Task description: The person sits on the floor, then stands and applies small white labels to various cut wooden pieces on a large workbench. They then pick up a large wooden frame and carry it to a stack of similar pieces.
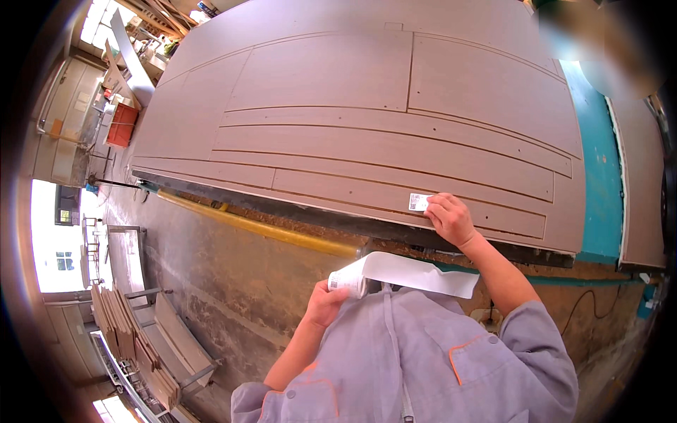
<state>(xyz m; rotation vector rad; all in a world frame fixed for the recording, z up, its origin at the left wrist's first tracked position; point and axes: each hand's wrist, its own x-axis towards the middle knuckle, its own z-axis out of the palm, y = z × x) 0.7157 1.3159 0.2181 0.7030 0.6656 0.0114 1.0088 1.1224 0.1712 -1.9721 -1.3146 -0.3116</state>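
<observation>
The grey work jacket fills the lower edge, both forearms rising out of it. The left hand is closed around a label roll held close to the chest, and a loose white strip of backing runs from the roll off to the right, its long axis nearly level, ending just below the right forearm.

The right hand reaches forward and up onto the near edge of the big pale-brown panel — fingertips pressed flat on a small white label, which lies on one of the narrow cut strips close to that edge. The fingers are bent down over the label's right end rather than pinching it; whether it is already stuck down I cannot tell.

So the label lies ahead and to the right of the roll, well apart from it, under the right hand — the left is nowhere near it. The cut lines in the panel run left to right, as does the label's longer side. A yellow rail runs below the panel edge
</observation>
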